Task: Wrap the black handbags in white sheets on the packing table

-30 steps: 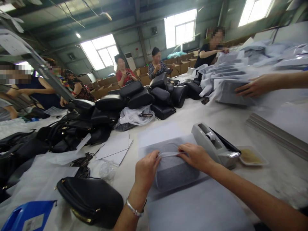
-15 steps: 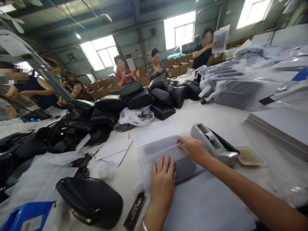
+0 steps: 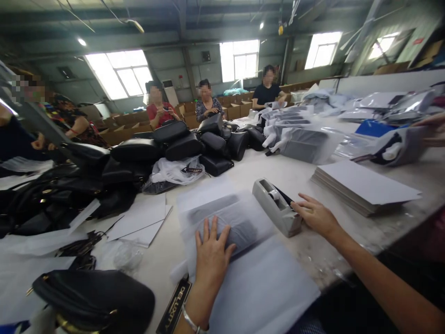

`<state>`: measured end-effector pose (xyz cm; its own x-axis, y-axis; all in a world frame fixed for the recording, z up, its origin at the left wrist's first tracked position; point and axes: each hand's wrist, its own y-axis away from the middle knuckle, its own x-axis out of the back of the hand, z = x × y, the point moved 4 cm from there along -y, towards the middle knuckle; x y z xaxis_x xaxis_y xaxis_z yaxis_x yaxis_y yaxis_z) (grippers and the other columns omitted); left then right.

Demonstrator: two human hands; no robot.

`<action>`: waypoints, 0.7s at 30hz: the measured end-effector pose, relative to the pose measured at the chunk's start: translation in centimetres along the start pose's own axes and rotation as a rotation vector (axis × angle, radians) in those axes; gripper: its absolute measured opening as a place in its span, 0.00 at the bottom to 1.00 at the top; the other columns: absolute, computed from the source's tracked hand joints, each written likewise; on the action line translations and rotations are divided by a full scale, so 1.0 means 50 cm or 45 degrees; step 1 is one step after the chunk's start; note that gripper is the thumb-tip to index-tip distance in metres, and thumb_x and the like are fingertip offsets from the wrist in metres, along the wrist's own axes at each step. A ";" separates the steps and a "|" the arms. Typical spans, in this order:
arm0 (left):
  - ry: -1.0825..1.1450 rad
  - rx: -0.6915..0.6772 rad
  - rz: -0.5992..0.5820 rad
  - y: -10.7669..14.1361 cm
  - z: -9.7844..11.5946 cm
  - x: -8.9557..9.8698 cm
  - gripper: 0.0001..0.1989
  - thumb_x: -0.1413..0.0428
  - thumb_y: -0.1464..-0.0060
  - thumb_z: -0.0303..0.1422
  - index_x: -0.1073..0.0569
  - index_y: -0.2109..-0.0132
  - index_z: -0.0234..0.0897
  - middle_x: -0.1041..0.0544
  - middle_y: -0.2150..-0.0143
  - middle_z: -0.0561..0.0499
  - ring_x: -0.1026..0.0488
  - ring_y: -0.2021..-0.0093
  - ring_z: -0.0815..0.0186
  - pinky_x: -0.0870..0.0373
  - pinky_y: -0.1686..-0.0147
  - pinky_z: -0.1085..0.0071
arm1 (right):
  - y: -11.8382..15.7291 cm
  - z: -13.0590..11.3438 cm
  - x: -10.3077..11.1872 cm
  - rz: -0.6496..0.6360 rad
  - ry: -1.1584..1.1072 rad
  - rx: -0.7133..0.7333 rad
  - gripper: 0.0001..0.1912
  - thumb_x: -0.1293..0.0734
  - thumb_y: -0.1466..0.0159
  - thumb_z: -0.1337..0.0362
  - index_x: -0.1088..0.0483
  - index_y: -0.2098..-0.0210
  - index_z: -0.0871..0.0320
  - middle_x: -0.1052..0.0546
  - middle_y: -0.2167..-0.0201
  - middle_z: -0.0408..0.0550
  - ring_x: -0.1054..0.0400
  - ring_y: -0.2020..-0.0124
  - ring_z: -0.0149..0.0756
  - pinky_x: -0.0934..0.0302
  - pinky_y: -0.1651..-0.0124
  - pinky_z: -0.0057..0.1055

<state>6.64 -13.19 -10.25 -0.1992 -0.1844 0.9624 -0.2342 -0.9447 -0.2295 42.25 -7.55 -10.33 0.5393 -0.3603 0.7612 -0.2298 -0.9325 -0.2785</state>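
Observation:
My left hand [image 3: 211, 256] lies flat, fingers spread, on a dark bag wrapped in white tissue paper [image 3: 227, 222] in front of me. My right hand [image 3: 314, 215] is open beside the grey tape dispenser [image 3: 276, 206], fingers reaching toward its front end; whether they touch it I cannot tell. A black hang tag with gold lettering [image 3: 174, 307] lies near my left wrist. More white tissue sheets [image 3: 264, 292] spread under the wrapped bag toward me.
A black bag [image 3: 93, 301] lies at lower left. A heap of black bags [image 3: 104, 171] fills the left and middle of the table [image 3: 295, 174]. A stack of grey card sheets [image 3: 365, 185] sits right. Wrapped bags [image 3: 302, 141] pile up farther back. Several people sit around the table.
My left hand went from pinching the wrapping to pressing flat on the bag. My right hand left the wrapped bag and moved right to the tape dispenser. The view swung rightward.

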 end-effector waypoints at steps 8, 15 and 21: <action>-0.024 -0.021 0.026 0.003 0.002 0.007 0.22 0.43 0.41 0.38 0.31 0.39 0.49 0.43 0.29 0.42 0.50 0.30 0.40 0.42 0.40 0.36 | 0.021 -0.034 -0.014 -0.014 -0.597 -0.266 0.16 0.28 0.45 0.49 0.19 0.67 0.54 0.32 0.37 0.52 0.35 0.40 0.52 0.44 0.37 0.43; -0.025 -0.022 0.027 0.005 0.003 0.009 0.22 0.43 0.40 0.38 0.31 0.39 0.49 0.43 0.29 0.42 0.50 0.30 0.42 0.45 0.39 0.37 | 0.121 -0.050 0.018 0.167 -0.727 -0.276 0.16 0.27 0.44 0.49 0.19 0.62 0.51 0.28 0.41 0.47 0.36 0.39 0.49 0.49 0.32 0.45; -0.022 -0.018 0.009 0.005 0.005 0.010 0.22 0.43 0.40 0.38 0.31 0.39 0.48 0.43 0.29 0.41 0.50 0.30 0.41 0.45 0.39 0.37 | 0.129 -0.070 0.037 0.199 -0.712 -0.226 0.16 0.28 0.43 0.49 0.19 0.61 0.51 0.26 0.44 0.46 0.36 0.40 0.49 0.47 0.33 0.45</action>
<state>6.72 -13.59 -9.78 -0.1845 -0.1959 0.9631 -0.2464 -0.9394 -0.2383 38.94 -14.16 -8.66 0.8210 -0.4962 0.2824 -0.4466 -0.8663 -0.2237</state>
